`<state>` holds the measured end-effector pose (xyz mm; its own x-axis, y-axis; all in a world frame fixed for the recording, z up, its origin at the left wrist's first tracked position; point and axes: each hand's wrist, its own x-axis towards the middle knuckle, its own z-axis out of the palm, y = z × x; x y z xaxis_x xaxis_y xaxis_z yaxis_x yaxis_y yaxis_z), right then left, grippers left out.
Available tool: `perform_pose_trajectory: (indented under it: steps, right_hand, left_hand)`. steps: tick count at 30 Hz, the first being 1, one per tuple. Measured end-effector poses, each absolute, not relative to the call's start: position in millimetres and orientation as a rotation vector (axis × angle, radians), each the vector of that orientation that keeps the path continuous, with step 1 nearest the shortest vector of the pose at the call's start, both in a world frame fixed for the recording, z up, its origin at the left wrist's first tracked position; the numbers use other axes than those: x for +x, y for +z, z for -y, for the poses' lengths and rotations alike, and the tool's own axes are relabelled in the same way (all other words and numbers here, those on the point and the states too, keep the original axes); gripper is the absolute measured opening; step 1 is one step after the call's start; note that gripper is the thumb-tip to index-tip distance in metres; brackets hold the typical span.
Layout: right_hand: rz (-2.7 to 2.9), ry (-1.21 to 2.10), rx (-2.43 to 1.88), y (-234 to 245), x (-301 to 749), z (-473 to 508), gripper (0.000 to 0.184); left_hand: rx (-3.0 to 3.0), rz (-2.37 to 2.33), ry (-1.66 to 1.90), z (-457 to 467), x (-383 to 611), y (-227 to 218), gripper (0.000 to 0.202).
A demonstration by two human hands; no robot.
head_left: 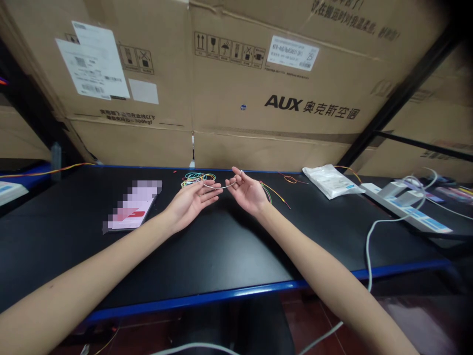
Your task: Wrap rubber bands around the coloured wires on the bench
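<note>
A thin white wire spans the gap between my two hands above the table, sagging slightly in the middle. My left hand pinches one end between thumb and fingers, its other fingers stretched out. The other end runs into my right hand, where bent fingers grip it; a small loop of it shows at the fingertips. Behind my left hand lies a tangle of coloured wires in green, yellow and orange. Beyond my right wrist, several yellow, red and green wires stick out, partly hidden by the hand.
A blurred-out pink-screened phone lies left on the black table. To the right are a small orange wire coil, a white plastic packet and a power strip with a grey cable. Large cardboard stands behind.
</note>
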<state>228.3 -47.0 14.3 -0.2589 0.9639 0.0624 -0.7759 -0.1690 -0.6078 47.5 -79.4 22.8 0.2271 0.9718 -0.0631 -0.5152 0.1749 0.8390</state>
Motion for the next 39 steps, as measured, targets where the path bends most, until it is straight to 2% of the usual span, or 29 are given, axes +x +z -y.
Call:
perform_pose_trajectory:
  steps: [11,24,39]
  right_hand:
    - [0.669,1.817,-0.472,16,230,48,0.022]
    - [0.783,1.863,-0.608,11,222,51,0.021]
    - [0.891,1.864,-0.648,6,220,54,0.019]
  left_hand:
    - [0.818,-0.634,1.231,80,49,22,0.028]
    - [0.868,-0.510,1.221,81,48,18,0.014]
    - [1.270,-0.952,1.273,81,53,7,0.019]
